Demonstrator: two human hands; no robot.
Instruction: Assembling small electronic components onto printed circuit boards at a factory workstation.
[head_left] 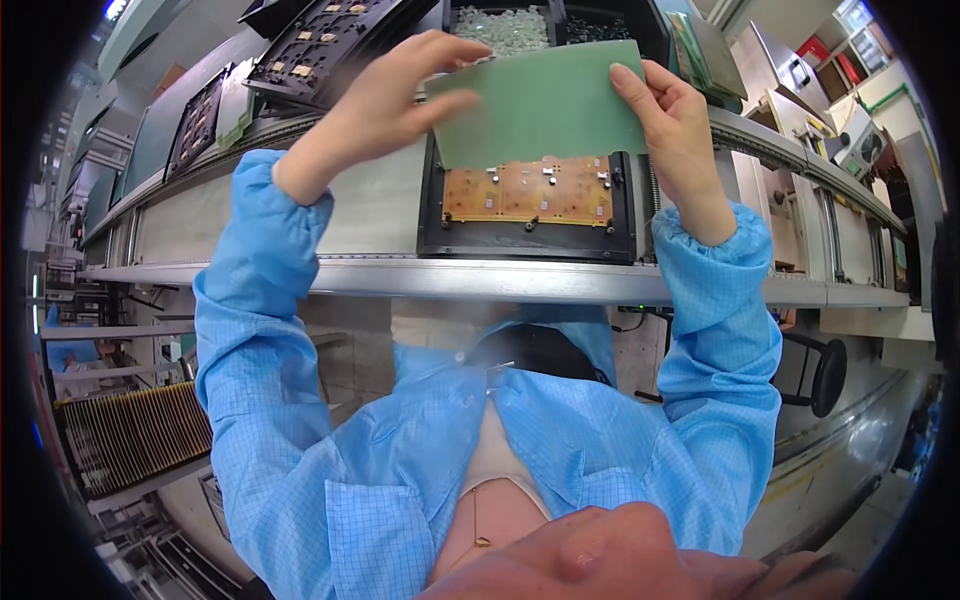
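A thin, plain green sheet [540,105] is held up, tilted, above a black carrier frame [530,243]. My right hand [672,115] pinches its right edge, thumb on the near face and fingers behind. At the left edge is my left hand [395,92], its thumb and fingers apart and slightly blurred; whether it touches the sheet is hard to tell. Under the sheet, an orange-brown circuit board [525,192] with small parts lies in the carrier. The sheet hides the board's far portion.
Beyond the sheet are bins of clear small parts [505,28] and dark small parts [597,28]. Another black carrier [325,45] with small boards stands at the left, and green sheets [705,60] at the right. A metal rail [370,275] runs along the near edge. A slotted rack [135,435] stands lower left.
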